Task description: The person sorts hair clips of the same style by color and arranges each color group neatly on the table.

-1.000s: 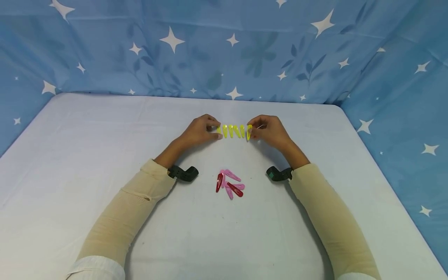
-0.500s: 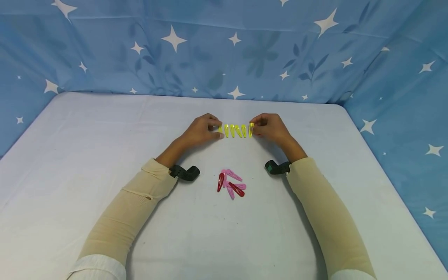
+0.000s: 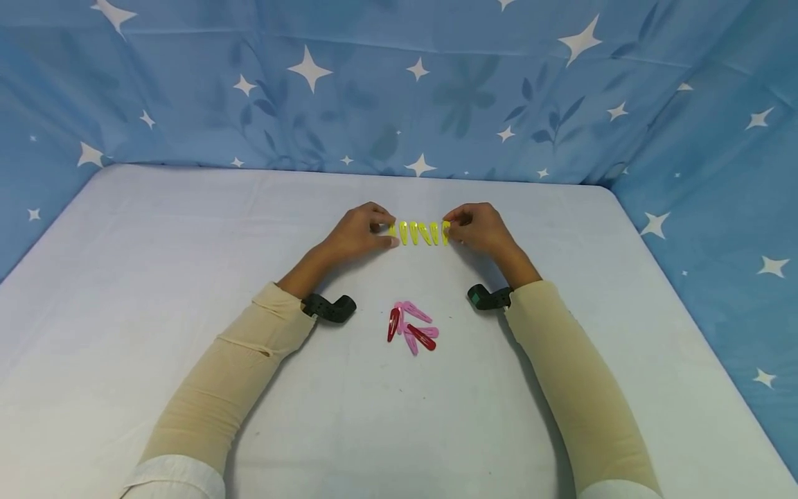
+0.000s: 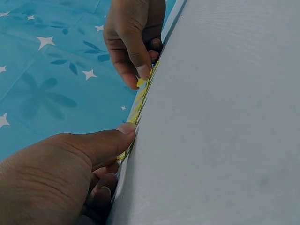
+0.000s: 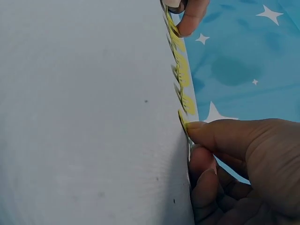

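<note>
Both hands work apart, at opposite ends of a row of yellow clips (image 3: 413, 233) near the table's (image 3: 280, 208) far edge: the left hand (image 3: 358, 232) pinches the leftmost clip (image 3: 393, 231) end to end, while the right hand (image 3: 480, 229) pinches the rightmost clip (image 3: 445, 227) between thumb and fingertip. To align this end well, a light left hold should steady the row; the right clip is best turned parallel to its neighbour, then released straight upward to avoid dragging it. One inner clip (image 3: 424, 233) leans and may need straightening. No brand, label or writing is readable.

Rightmost yellow clip (image 3: 445, 229) nearer the row (image 3: 414, 233)
</note>
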Action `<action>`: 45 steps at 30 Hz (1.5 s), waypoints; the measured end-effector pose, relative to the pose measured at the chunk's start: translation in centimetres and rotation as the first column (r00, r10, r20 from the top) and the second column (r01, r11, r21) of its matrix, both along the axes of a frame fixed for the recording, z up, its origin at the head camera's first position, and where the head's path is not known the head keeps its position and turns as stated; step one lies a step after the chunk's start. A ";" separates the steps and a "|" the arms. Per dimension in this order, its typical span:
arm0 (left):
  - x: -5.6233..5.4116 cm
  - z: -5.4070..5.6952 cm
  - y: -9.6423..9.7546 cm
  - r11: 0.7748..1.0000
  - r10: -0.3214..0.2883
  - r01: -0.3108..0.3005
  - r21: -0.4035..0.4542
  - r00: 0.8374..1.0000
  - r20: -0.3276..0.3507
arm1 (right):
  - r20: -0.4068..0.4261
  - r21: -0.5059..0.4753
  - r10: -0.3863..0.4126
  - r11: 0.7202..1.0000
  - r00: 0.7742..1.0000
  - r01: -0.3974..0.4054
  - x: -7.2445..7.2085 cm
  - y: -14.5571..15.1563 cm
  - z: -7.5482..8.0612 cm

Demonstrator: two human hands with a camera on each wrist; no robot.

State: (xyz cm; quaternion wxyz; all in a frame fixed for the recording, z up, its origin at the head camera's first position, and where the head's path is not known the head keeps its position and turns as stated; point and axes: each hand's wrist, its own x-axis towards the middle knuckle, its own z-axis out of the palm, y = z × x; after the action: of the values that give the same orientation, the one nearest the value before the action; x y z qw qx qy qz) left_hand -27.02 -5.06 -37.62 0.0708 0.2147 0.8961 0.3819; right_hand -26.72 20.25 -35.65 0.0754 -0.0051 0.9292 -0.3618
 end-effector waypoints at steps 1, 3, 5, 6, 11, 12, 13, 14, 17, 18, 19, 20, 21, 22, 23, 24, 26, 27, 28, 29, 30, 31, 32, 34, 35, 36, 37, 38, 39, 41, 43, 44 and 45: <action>0.0 0.0 0.0 1.000 0.000 0.000 0.003 1.000 0.002 | -0.004 0.006 -0.001 1.000 1.000 0.001 0.0 0.0 0.0; 0.0 0.2 0.0 1.000 -0.001 0.001 0.007 1.000 0.006 | -0.013 0.015 -0.003 1.000 1.000 0.003 0.1 0.0 0.1; 0.0 0.2 0.1 1.000 0.003 -0.003 0.007 1.000 0.010 | -0.016 0.019 -0.003 1.000 1.000 0.003 0.1 0.1 0.1; 0.0 0.3 0.1 1.000 0.006 -0.006 0.008 1.000 0.013 | -0.019 0.019 -0.002 1.000 1.000 0.002 0.2 0.0 0.1; 0.2 0.3 0.1 1.000 0.011 -0.011 0.007 1.000 0.016 | -0.050 0.022 -0.022 0.999 0.999 0.023 0.3 0.0 0.1; 0.2 0.2 0.1 1.000 0.012 -0.012 0.008 1.000 0.017 | -0.057 0.020 -0.031 0.999 0.998 0.032 0.4 0.0 0.1; 0.2 0.2 0.1 1.000 0.011 -0.011 0.008 1.000 0.015 | -0.064 0.017 -0.040 0.999 0.997 0.041 0.4 0.0 0.0; 0.2 0.1 0.1 1.000 0.011 -0.011 0.008 1.000 0.013 | -0.069 0.015 -0.049 0.999 0.996 0.051 0.4 -0.1 0.0; 0.3 0.0 0.1 1.000 0.018 -0.018 0.012 1.000 0.015 | -0.077 -0.002 -0.067 0.998 0.995 0.067 0.5 -0.2 0.0; 0.3 0.0 0.1 1.000 0.020 -0.020 0.013 1.000 0.014 | -0.076 -0.010 -0.073 0.997 0.994 0.073 0.5 -0.3 -0.1; 0.3 0.0 0.0 1.000 0.020 -0.021 0.014 1.000 0.011 | -0.077 -0.016 -0.079 0.997 0.994 0.078 0.6 -0.3 -0.1; 0.3 0.0 0.0 1.000 0.021 -0.021 0.015 1.000 0.010 | -0.077 -0.023 -0.084 0.996 0.994 0.082 0.6 -0.3 -0.1; 0.3 0.0 0.0 1.000 0.021 -0.021 0.016 1.000 0.008 | -0.076 -0.027 -0.088 0.996 0.993 0.086 0.6 -0.4 -0.1; 0.3 0.0 0.0 1.000 0.018 -0.018 0.015 1.000 0.003 | -0.075 -0.031 -0.091 0.996 0.993 0.089 0.6 -0.4 -0.1; 0.3 0.0 0.0 1.000 0.016 -0.016 0.012 1.000 -0.002 | -0.073 -0.034 -0.096 0.995 0.993 0.094 0.6 -0.4 -0.1; 0.3 0.0 0.0 1.000 0.012 -0.012 0.009 1.000 -0.006 | -0.069 -0.035 -0.102 0.994 0.992 0.100 0.7 -0.4 -0.1; 0.3 0.0 0.0 1.000 0.006 -0.006 0.003 1.000 -0.013 | -0.066 -0.032 -0.103 0.994 0.993 0.101 0.7 -0.4 0.0; 0.3 0.0 -0.1 1.000 0.003 -0.003 0.000 1.000 -0.017 | -0.063 -0.031 -0.104 0.994 0.993 0.102 0.7 -0.5 0.0; 0.2 0.0 -0.1 1.000 0.001 -0.001 -0.002 1.000 -0.021 | -0.062 -0.032 -0.106 0.994 0.992 0.104 0.7 -0.5 0.0; 0.2 0.0 -0.1 1.000 0.000 0.000 -0.004 1.000 -0.024 | -0.060 -0.033 -0.108 0.994 0.992 0.106 0.7 -0.5 0.0; 0.2 0.0 -0.1 1.000 -0.002 0.002 -0.006 1.000 -0.028 | -0.060 -0.033 -0.108 0.994 0.992 0.106 0.7 -0.5 0.1; 0.2 -0.1 -0.2 1.000 -0.003 0.003 -0.006 1.000 -0.031 | -0.061 -0.033 -0.107 0.994 0.992 0.105 0.7 -0.5 0.1; 0.1 -0.1 -0.2 1.000 -0.005 0.005 -0.007 0.999 -0.034 | -0.059 -0.035 -0.109 0.994 0.992 0.107 0.7 -0.5 0.1; 0.2 -0.1 -0.3 1.000 -0.010 0.010 -0.003 0.999 -0.033 | -0.057 -0.035 -0.113 0.993 0.992 0.111 0.7 -0.6 0.1; 0.2 -0.1 -0.3 1.000 -0.012 0.011 -0.002 0.999 -0.031 | -0.056 -0.033 -0.115 0.993 0.992 0.113 0.7 -0.6 0.0; 0.2 -0.1 -0.3 1.000 -0.015 0.015 -0.001 0.999 -0.030 | -0.053 -0.033 -0.116 0.993 0.992 0.115 0.7 -0.6 0.0; 0.2 -0.1 -0.3 1.000 -0.016 0.016 0.000 0.999 -0.029 | -0.050 -0.034 -0.117 0.993 0.992 0.116 0.6 -0.6 0.0; 0.2 -0.1 -0.4 1.000 -0.017 0.017 0.002 0.999 -0.029 | -0.048 -0.036 -0.119 0.992 0.992 0.117 0.6 -0.6 -0.1; 0.2 -0.1 -0.4 1.000 -0.017 0.017 0.003 0.999 -0.030 | -0.046 -0.038 -0.119 0.992 0.992 0.117 0.6 -0.6 -0.1; 0.2 0.0 -0.4 1.000 -0.011 0.011 0.003 0.999 -0.034 | -0.042 -0.043 -0.117 0.992 0.992 0.115 0.6 -0.6 -0.1; 0.2 0.0 -0.3 1.000 0.004 -0.004 0.010 0.999 -0.037 | -0.040 -0.051 -0.114 0.992 0.993 0.112 0.6 -0.6 -0.1; 0.2 0.0 -0.3 1.000 0.017 -0.017 0.021 0.999 -0.031 | -0.039 -0.052 -0.113 0.993 0.993 0.111 0.6 -0.6 -0.1; 0.2 0.0 -0.3 0.999 0.032 -0.031 0.032 0.999 -0.023 | -0.039 -0.051 -0.112 0.993 0.993 0.110 0.6 -0.6 -0.1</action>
State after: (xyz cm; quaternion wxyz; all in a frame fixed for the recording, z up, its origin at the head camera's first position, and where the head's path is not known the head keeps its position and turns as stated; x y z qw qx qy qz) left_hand -26.78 -5.36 -37.58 0.0509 0.2060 0.8940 0.3946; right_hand -26.10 19.66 -35.72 0.0358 0.0371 0.9202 -0.3880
